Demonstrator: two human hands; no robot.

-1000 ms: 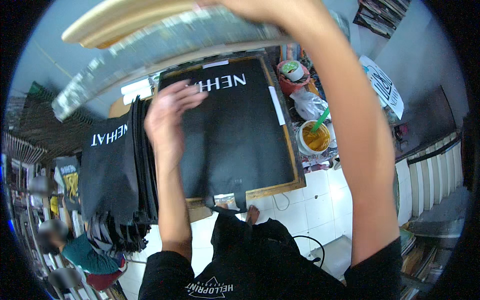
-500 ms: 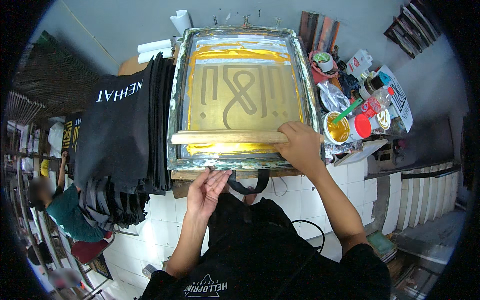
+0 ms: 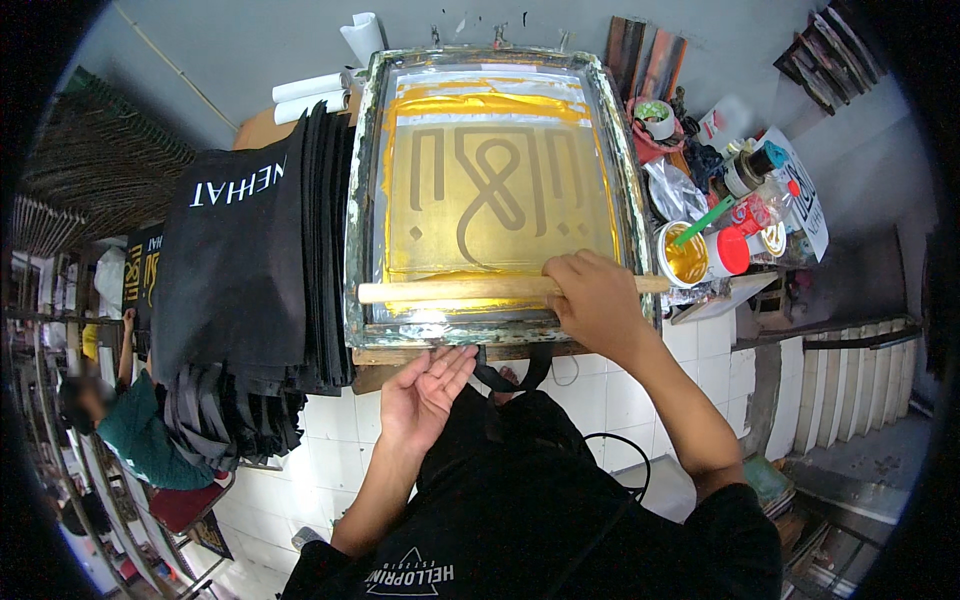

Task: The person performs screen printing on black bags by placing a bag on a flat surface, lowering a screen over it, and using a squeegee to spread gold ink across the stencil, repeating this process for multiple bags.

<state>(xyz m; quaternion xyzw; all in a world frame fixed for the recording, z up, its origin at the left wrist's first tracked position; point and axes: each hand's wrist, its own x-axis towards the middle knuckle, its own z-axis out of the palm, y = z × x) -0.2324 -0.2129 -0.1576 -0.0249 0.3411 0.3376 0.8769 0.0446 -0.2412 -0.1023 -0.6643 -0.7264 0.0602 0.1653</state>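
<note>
Both hands work at the worktop's near edge: my left hand (image 3: pixel 425 392) is open, palm up, just under the printing screen (image 3: pixel 495 180); my right hand (image 3: pixel 593 300) is clamped on the wooden squeegee (image 3: pixel 450 290) lying across the screen's near end. Yellow ink (image 3: pixel 480 103) pools at the far end.

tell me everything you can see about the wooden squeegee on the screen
The squeegee is a long, pale wooden bar lying crosswise near the front edge of the printing screen, level and parallel to that edge. Its blade is hidden beneath the handle. Yellow ink coats the mesh behind it. The right hand grips its right part from above; the left hand is open below the frame, not touching it.
</note>
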